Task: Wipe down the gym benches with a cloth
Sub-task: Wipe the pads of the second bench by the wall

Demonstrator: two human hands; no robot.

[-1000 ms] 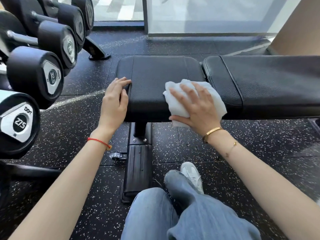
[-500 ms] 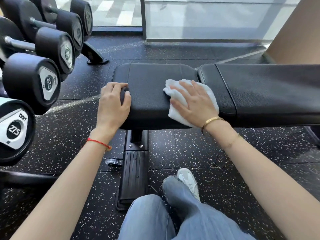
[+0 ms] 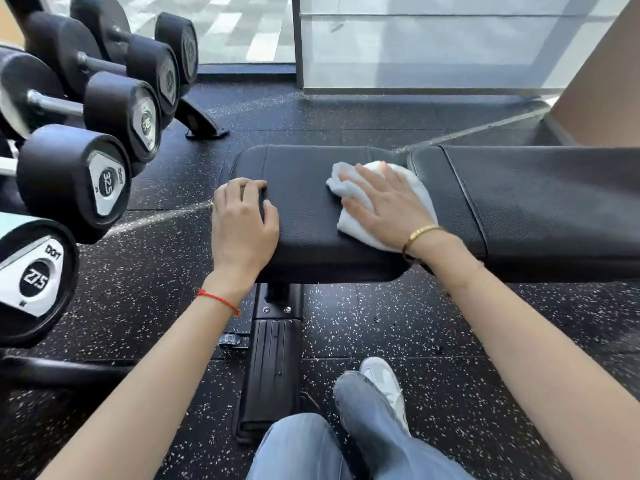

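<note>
Looking down, I see speckled rubber floor (image 3: 398, 109) and the black padded bench (image 3: 519, 202) as tabletop across it. Dumbbell rack (image 3: 104, 140) stands left, near the seat end. White cloth (image 3: 349, 188) lies on the seat pad by the pad gap. My right hand (image 3: 384, 206): grip spread flat, pressing the cloth. My left hand (image 3: 242, 220): grip curled over the seat's end edge.

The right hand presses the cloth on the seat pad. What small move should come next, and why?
Probably sweep the white cloth leftward across the seat pad. The right hand lies flat on it near the pad's right end, and bare pad remains toward the left hand bracing the edge.
</note>
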